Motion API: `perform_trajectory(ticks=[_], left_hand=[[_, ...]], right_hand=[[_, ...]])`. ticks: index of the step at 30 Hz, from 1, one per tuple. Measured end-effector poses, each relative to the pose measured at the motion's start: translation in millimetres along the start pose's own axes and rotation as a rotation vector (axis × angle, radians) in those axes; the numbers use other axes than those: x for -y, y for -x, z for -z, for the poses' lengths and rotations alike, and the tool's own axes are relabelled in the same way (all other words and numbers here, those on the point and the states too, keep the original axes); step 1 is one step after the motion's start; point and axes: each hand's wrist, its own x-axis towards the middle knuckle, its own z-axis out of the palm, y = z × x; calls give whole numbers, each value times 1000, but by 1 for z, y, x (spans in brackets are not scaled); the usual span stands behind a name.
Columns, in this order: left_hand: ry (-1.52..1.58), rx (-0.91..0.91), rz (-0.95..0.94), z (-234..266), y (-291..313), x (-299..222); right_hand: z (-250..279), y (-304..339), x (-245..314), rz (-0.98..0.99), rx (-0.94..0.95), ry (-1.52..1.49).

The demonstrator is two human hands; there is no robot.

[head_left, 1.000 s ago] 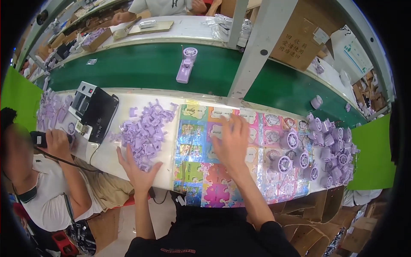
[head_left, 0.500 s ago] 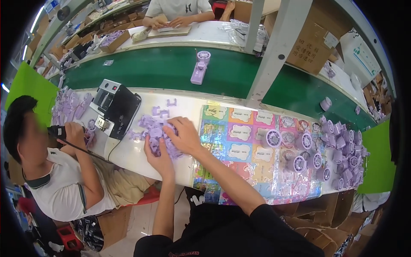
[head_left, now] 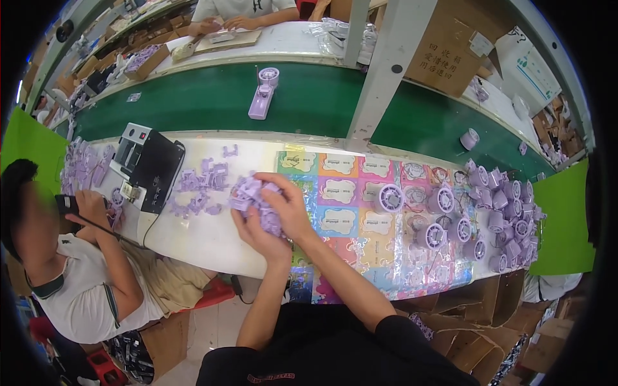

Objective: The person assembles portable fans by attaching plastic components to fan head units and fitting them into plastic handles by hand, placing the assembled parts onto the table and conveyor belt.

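Note:
A heap of small light-purple plastic parts (head_left: 252, 193) is cupped between my two hands above the white table. My left hand (head_left: 262, 239) holds the heap from below and the near side. My right hand (head_left: 290, 204) curls round its right side, fingers over the top. Just left of my hands, more of the same small parts, a loose pile of purple plastic pieces (head_left: 205, 177), lie on the table. How the parts sit inside my palms is hidden.
A black-and-silver machine (head_left: 147, 164) with a cable stands left of the pile. To the right lies a colourful printed sheet (head_left: 338, 222) bearing round purple fan housings (head_left: 390, 198), with more heaped beyond. A purple handheld fan body (head_left: 262, 96) rests on the green belt (head_left: 193, 106). A co-worker (head_left: 96, 276) sits at left.
My hands have gathered part of the pile and moved right with it, away from the remaining pieces. The view has shifted slightly to the right.

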Motion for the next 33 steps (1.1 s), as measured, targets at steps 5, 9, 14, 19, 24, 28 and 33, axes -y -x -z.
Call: perform_trajectory(ticks=[5,9,14,19,24,28,33], left_hand=[[-287,204,-84,-6,20,21],[-723,431,-224,0,14,29],[-884,554,-418,6,12,-7],[-1129,182,-631,89,-56,-61],[-1393,-87,-631,157,-148,-67],[-1354,-87,-573,154,-168,-33],[-1140,133,-487,128,-166,-16]], right_hand=[[37,17,2,-37,-172,-102],[60,30,0,-17,-358,177],[67,41,7,178,-452,522],[48,21,42,355,-443,745],[-24,-51,36,394,47,801],[-43,-103,-24,393,186,1023],[-53,-113,-72,202,336,971]])
